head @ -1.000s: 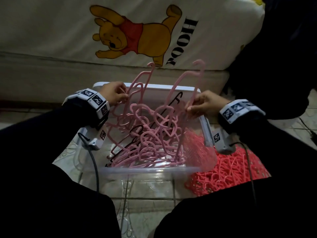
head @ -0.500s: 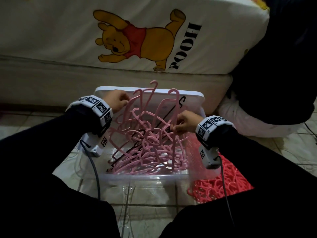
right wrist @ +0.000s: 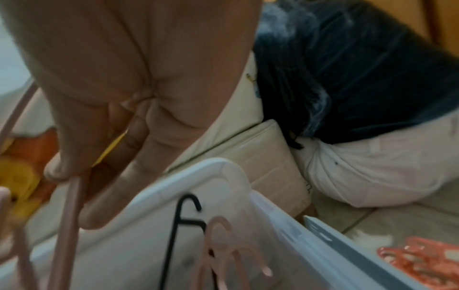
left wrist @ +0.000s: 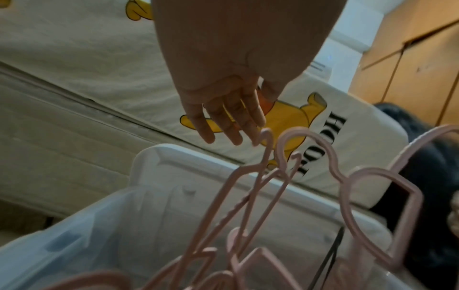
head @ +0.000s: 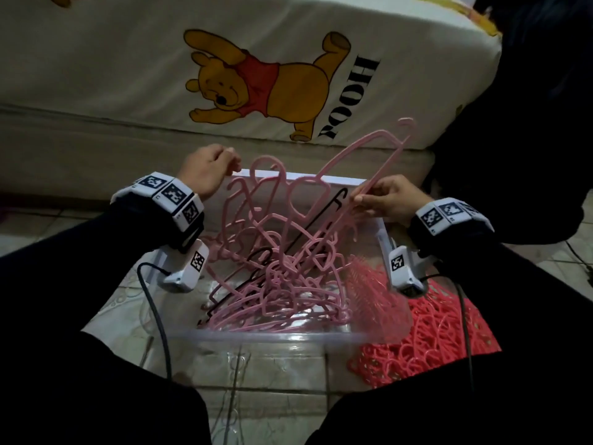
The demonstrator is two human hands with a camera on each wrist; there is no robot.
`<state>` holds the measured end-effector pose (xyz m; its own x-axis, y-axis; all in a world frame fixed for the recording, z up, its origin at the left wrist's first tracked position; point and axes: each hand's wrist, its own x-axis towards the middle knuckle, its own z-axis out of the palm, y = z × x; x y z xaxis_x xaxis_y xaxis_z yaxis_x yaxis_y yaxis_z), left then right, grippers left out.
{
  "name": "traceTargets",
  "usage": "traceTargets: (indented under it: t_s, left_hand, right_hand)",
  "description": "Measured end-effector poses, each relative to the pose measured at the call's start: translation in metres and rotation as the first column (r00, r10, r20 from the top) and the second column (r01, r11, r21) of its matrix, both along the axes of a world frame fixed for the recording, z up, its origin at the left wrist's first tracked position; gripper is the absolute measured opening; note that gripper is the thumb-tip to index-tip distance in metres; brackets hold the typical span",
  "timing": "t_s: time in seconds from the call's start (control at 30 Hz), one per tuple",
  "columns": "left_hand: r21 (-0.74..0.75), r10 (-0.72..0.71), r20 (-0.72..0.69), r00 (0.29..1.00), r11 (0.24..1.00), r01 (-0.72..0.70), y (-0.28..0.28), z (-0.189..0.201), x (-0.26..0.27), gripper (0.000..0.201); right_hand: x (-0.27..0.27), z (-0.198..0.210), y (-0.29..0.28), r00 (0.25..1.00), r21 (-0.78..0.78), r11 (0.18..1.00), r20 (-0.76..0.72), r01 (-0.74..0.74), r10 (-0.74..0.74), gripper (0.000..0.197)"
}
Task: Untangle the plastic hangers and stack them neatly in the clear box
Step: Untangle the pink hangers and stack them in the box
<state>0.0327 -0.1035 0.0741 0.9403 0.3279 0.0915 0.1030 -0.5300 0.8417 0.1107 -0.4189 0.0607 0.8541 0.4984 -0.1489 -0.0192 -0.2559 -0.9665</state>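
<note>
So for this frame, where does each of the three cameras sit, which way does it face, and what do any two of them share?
Head: worn on the head, looks forward and down at the clear box of pink hangers; both sleeves, left hand, right hand show.
Left wrist: looks along the left hand's relaxed fingers toward the mattress.
Right wrist: looks along the right hand, which pinches a pink hanger.
Shared: all three show the box; both wrist views catch the black hanger.

Left grip (head: 208, 175): I see fingers loose, pointing down, holding nothing.
Right grip (head: 385, 199): pinching thin pink bar, wrist raised.
</note>
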Motion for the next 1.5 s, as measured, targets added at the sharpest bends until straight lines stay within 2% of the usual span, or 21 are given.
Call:
traceTargets:
  t_s: [0.07,0.2,0.33,0.43,0.57,0.67,0.73,0.8,0.83,0.87,0.93,1.0,1.07,1.17,1.3,1.37,1.5]
  left_hand:
    - [-0.088,-0.039,-0.009,0.999,0.995,0.038,-0.004,0.004,-0.002,0.039]
    - [-0.175,-0.12,-0.013,0.993,0.978,0.115,-0.014,0.011,-0.004,0.045]
    - [-0.281,-0.161,0.048,0.986,0.945,0.168,-0.028,0.021,-0.001,0.042]
    - [-0.341,-0.136,0.061,0.989,0.928,0.149,-0.033,0.023,0.003,0.035]
    - [-0.316,-0.167,0.036,0.985,0.933,0.17,-0.031,0.02,0.007,0.025]
    - [-0.331,-0.179,0.073,0.981,0.924,0.193,-0.033,0.022,0.008,0.021]
    - [-0.352,-0.15,0.102,0.983,0.919,0.177,-0.035,0.023,0.01,0.017]
    - [-0.37,-0.121,0.116,0.986,0.916,0.155,-0.035,0.024,0.011,0.016]
    - [-0.37,-0.111,0.122,0.986,0.917,0.149,-0.035,0.024,0.012,0.016]
    - [-0.369,-0.104,0.131,0.986,0.918,0.146,-0.034,0.025,0.013,0.016]
    - [-0.355,-0.093,0.139,0.986,0.925,0.137,-0.033,0.024,0.014,0.016]
    - [-0.341,-0.089,0.136,0.987,0.931,0.131,-0.033,0.022,0.016,0.015]
    - [-0.323,-0.092,0.128,0.987,0.938,0.13,-0.034,0.019,0.019,0.014]
    - [-0.293,-0.109,0.109,0.988,0.946,0.137,-0.037,0.016,0.024,0.012]
    - [-0.283,-0.134,0.113,0.985,0.946,0.161,-0.044,0.016,0.028,0.012]
    - [-0.27,-0.149,0.098,0.984,0.948,0.17,-0.048,0.016,0.03,0.013]
    - [-0.245,-0.171,0.052,0.984,0.953,0.179,-0.051,0.015,0.032,0.017]
  right_hand:
    - [0.001,0.007,0.0,0.998,0.126,0.99,-0.034,0.06,-0.056,0.01]
    - [-0.001,0.019,0.009,0.995,0.257,0.963,-0.061,0.087,-0.074,0.006]
    - [-0.001,0.02,0.027,0.992,0.243,0.966,-0.101,0.093,-0.071,0.006]
    - [-0.001,0.013,0.04,0.984,0.216,0.968,-0.149,0.124,-0.093,0.008]
    - [-0.001,0.011,0.052,0.964,0.219,0.961,-0.242,0.168,-0.114,0.008]
    - [-0.003,0.011,0.061,0.939,0.271,0.938,-0.319,0.219,-0.127,0.008]
    - [-0.006,0.007,0.067,0.943,0.22,0.961,-0.318,0.17,-0.094,0.008]
    - [-0.008,-0.002,0.07,0.973,-0.036,0.999,-0.229,0.008,-0.016,0.008]
    - [-0.009,-0.008,0.071,0.982,-0.2,0.976,-0.18,-0.089,0.053,0.009]
    - [-0.009,-0.016,0.072,0.982,-0.36,0.916,-0.134,-0.175,0.135,0.011]
    - [-0.011,-0.037,0.078,0.946,-0.618,0.735,-0.043,-0.278,0.322,0.015]
    - [-0.018,-0.058,0.087,0.872,-0.798,0.541,0.038,-0.267,0.487,0.018]
    - [-0.028,-0.079,0.097,0.812,-0.87,0.426,0.053,-0.248,0.581,0.022]
    - [-0.039,-0.103,0.108,0.796,-0.868,0.404,0.019,-0.287,0.606,0.03]
    - [-0.048,-0.116,0.113,0.755,-0.886,0.374,0.044,-0.273,0.654,0.04]
    - [-0.049,-0.118,0.114,0.75,-0.893,0.37,0.057,-0.257,0.659,0.036]
    - [-0.051,-0.108,0.115,0.705,-0.898,0.304,-0.01,-0.319,0.709,0.026]
